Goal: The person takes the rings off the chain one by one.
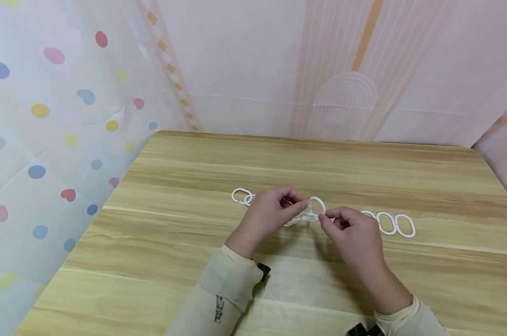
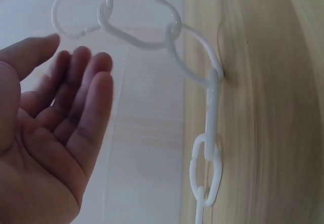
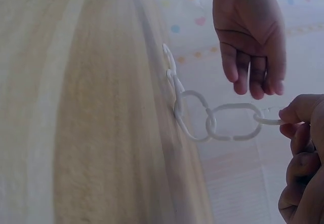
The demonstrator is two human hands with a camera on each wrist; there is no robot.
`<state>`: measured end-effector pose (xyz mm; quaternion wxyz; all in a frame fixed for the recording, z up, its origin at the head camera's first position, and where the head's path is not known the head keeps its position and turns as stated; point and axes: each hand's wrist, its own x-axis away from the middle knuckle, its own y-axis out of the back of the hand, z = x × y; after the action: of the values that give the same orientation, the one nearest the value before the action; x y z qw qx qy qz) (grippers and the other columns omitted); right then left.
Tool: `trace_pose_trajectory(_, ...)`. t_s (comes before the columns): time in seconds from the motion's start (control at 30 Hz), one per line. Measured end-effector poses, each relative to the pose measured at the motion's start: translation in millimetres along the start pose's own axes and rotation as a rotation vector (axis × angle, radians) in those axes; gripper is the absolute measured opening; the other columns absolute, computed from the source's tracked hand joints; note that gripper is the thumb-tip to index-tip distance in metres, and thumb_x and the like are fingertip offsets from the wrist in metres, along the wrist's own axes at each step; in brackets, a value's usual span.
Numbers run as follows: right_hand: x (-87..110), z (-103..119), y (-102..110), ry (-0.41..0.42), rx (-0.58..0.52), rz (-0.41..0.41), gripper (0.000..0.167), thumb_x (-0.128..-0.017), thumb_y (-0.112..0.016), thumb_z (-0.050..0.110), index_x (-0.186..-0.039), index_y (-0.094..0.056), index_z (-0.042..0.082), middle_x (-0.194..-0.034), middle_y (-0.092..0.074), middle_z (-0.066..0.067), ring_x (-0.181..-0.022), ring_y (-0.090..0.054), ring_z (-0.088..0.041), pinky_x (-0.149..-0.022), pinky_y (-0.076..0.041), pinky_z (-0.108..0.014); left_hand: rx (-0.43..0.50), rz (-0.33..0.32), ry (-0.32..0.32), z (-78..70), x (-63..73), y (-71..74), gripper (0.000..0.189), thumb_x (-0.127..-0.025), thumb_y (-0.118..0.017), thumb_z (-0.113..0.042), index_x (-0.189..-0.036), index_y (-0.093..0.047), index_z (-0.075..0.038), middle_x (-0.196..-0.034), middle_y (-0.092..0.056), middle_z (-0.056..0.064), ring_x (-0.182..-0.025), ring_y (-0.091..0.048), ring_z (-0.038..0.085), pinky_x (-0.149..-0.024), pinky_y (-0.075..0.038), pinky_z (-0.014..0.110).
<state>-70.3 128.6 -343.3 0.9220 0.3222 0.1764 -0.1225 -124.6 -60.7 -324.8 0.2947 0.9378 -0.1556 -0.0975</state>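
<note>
A chain of white plastic oval links (image 2: 135, 42) runs between my hands, its lower links resting on the tabletop. With thumb and index finger, my right hand (image 1: 356, 235) pinches the chain's end link (image 3: 272, 122), raised above the table. My left hand (image 1: 270, 210) is close by on the left; in the left wrist view its fingers are spread loosely and apart from the links. The far end of the chain (image 1: 240, 189) lies on the wood beyond my left hand, which hides part of it.
Separate white links (image 1: 413, 227) lie in a row on the wooden table (image 1: 186, 224) just right of my right hand, which partly covers one. A patterned cloth (image 1: 245, 60) hangs behind the table, and a dotted cloth (image 1: 18, 121) stands along its left side.
</note>
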Motion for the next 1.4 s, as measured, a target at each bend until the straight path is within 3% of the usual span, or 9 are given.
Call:
trace_pose_trajectory(0.2, -1.3, 2.2, 4.4, -0.027, -0.035, -0.020, 0.008, -0.081, -0.079, 0.005, -0.076, -0.077, 0.011, -0.059, -0.058, 0.005, -0.055, -0.050, -0.006, -0.052, -0.039, -0.015, 0.021, 0.089, 0.017, 1.1, -2.8, -2.2, 0.020, -0.089, -0.079, -0.019, -0.105, -0.074, -0.008, -0.098, -0.073, -0.002, -0.087, -0.068, 0.007, -0.075, -0.054, 0.023)
trace_pose_trajectory(0.37, -2.4, 3.6, 5.7, -0.018, -0.087, -0.036, 0.010, -0.081, -0.079, 0.003, -0.075, -0.077, 0.011, -0.058, -0.056, 0.006, -0.054, -0.049, -0.006, -0.050, -0.037, -0.014, -0.021, 0.119, -0.023, 0.2, -3.0, -5.0, 0.013, -0.092, -0.076, -0.016, -0.103, -0.076, -0.011, -0.101, -0.073, -0.003, -0.086, -0.067, 0.006, -0.076, -0.053, 0.021)
trace_pose_trajectory(0.67, -3.0, 2.4, 7.2, -0.031, -0.121, -0.030, 0.010, -0.082, -0.079, 0.004, -0.076, -0.076, 0.010, -0.059, -0.057, 0.005, -0.055, -0.049, -0.006, -0.051, -0.039, -0.014, -0.038, 0.114, -0.097, -0.1, -0.5, -5.0, 0.005, -0.091, -0.076, -0.014, -0.093, -0.078, -0.011, -0.080, -0.069, -0.007, -0.070, -0.058, 0.004, -0.064, -0.049, 0.020)
trace_pose_trajectory(0.8, -4.2, 1.4, 9.4, -0.134, -0.158, 0.046, 0.007, -0.087, -0.078, 0.010, -0.081, -0.075, 0.008, -0.064, -0.059, 0.003, -0.059, -0.051, -0.007, -0.055, -0.041, -0.017, -0.038, 0.101, -0.072, -0.9, -0.3, -5.2, 0.005, -0.091, -0.076, -0.016, -0.094, -0.077, -0.012, -0.082, -0.070, -0.008, -0.072, -0.059, 0.004, -0.066, -0.050, 0.020)
trace_pose_trajectory(1.0, -8.4, -1.2, 11.5, -0.327, -0.256, 0.163, 0.016, -0.092, -0.073, 0.019, -0.087, -0.074, 0.004, -0.067, -0.056, 0.003, -0.065, -0.049, -0.010, -0.057, -0.041, -0.024, -0.012, 0.079, -0.016, -2.7, -0.1, -3.1, 0.004, -0.093, -0.074, -0.020, -0.095, -0.075, -0.017, -0.086, -0.069, -0.010, -0.079, -0.063, 0.006, -0.070, -0.052, 0.022)
trace_pose_trajectory(1.23, -10.9, -2.1, 13.1, -0.379, -0.277, 0.192, 0.018, -0.093, -0.072, 0.019, -0.089, -0.072, 0.002, -0.067, -0.052, 0.005, -0.066, -0.047, -0.011, -0.058, -0.040, -0.025, -0.012, 0.049, -0.010, -3.7, 0.2, 0.1, 0.005, -0.094, -0.073, -0.022, -0.093, -0.073, -0.017, -0.085, -0.070, -0.009, -0.077, -0.064, 0.005, -0.067, -0.051, 0.024)
trace_pose_trajectory(1.4, -11.9, -4.3, 13.0, -0.399, -0.322, 0.210, 0.018, -0.093, -0.069, 0.016, -0.087, -0.069, 0.000, -0.061, -0.047, 0.004, -0.058, -0.044, -0.011, -0.052, -0.037, -0.026, -0.006, 0.036, 0.002, -2.8, 0.3, 1.0, 0.005, -0.094, -0.074, -0.022, -0.093, -0.073, -0.017, -0.086, -0.071, -0.009, -0.078, -0.065, 0.005, -0.068, -0.052, 0.024)
